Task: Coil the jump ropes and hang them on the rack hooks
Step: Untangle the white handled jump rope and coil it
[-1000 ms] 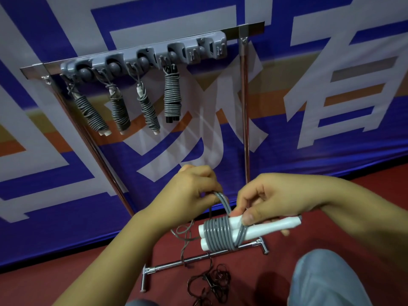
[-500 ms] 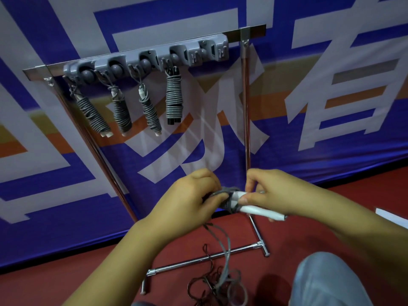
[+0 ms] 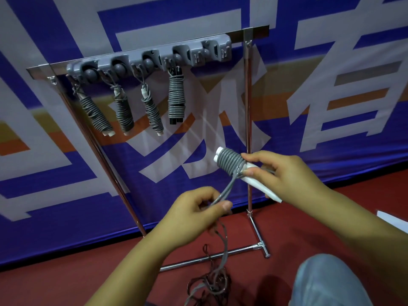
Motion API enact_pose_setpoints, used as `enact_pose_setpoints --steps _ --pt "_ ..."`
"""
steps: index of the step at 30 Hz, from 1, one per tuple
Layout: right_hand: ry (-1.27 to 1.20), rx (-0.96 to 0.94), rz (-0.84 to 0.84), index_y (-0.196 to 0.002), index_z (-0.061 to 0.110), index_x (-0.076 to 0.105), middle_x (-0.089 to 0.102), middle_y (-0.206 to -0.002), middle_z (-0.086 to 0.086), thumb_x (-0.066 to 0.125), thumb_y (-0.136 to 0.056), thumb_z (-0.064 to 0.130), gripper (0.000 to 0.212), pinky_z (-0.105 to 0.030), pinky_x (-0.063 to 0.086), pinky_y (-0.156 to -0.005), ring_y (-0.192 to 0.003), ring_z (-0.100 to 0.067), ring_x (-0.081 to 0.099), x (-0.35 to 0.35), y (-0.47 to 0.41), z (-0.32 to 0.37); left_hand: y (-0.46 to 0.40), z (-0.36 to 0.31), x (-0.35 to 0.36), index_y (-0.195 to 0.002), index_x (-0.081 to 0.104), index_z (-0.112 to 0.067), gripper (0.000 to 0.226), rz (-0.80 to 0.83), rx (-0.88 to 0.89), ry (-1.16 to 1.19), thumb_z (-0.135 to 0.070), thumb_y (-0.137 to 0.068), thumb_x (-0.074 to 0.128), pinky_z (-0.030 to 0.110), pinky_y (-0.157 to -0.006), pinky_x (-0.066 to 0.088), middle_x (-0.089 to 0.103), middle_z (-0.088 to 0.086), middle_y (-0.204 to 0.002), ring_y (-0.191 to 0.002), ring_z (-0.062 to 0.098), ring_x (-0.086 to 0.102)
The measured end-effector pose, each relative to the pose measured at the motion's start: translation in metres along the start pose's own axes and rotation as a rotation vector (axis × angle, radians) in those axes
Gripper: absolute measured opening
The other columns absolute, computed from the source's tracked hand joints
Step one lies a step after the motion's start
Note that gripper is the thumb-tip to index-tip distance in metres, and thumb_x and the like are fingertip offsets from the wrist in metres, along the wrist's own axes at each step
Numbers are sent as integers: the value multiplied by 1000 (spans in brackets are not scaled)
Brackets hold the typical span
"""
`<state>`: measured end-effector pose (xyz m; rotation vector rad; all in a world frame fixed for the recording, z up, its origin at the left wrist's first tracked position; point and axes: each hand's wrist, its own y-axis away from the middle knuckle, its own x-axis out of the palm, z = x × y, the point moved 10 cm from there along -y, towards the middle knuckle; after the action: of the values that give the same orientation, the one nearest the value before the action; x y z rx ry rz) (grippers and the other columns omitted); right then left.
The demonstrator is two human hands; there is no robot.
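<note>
Pinching the pair of white plastic handles (image 3: 262, 186) between thumb and curled fingers, your right hand (image 3: 284, 175) holds the grey jump rope (image 3: 229, 162) up in front of the chrome rack (image 3: 248, 120), its cord coiled tightly round the handles' upper ends. Your left hand (image 3: 196, 215) sits lower, fingers curled, pinching the loose grey cord that runs down from the coil and trails to a tangle of dark ropes (image 3: 212, 281) on the red floor (image 3: 66, 281). Four coiled ropes (image 3: 175, 100) hang from the grey plastic hook strip (image 3: 152, 60), whose rightmost hooks are free.
</note>
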<state>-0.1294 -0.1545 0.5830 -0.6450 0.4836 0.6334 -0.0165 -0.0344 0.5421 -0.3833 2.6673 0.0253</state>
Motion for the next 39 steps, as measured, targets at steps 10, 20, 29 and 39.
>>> enact_pose_setpoints --steps 10,20,29,39 --pt "101 -269 -61 -120 22 66 73 -84 1 57 -85 39 41 -15 46 -67 -82 -7 61 -2 4 36 -18 -5 65 -108 68 -5 44 577 -251 1210 -42 -84 68 39 -84 55 72 9 -92 -84 18 70" --pt "57 -250 -57 -120 21 66 73 -90 8 61 -83 37 41 -11 47 -72 -88 0 62 -6 7 35 -20 -10 51 -82 67 -12 14 507 -171 1111 -18 -74 77 23 -58 52 57 -3 -63 -52 5 52" --pt "-502 123 78 -99 41 67 59 -66 -27 65 -70 36 30 -26 52 -47 -50 -24 60 -1 6 18 -15 -8 29 -90 69 -12 5 358 -49 895 -13 -86 66 10 -37 33 65 4 -71 -36 -2 40" --pt "-770 209 29 -97 28 69 72 -75 -13 64 -70 29 28 -25 48 -38 -47 -21 61 2 11 17 -8 -20 -10 -85 64 -6 15 -104 164 563 -17 -84 54 13 -40 25 60 5 -58 -37 5 26"
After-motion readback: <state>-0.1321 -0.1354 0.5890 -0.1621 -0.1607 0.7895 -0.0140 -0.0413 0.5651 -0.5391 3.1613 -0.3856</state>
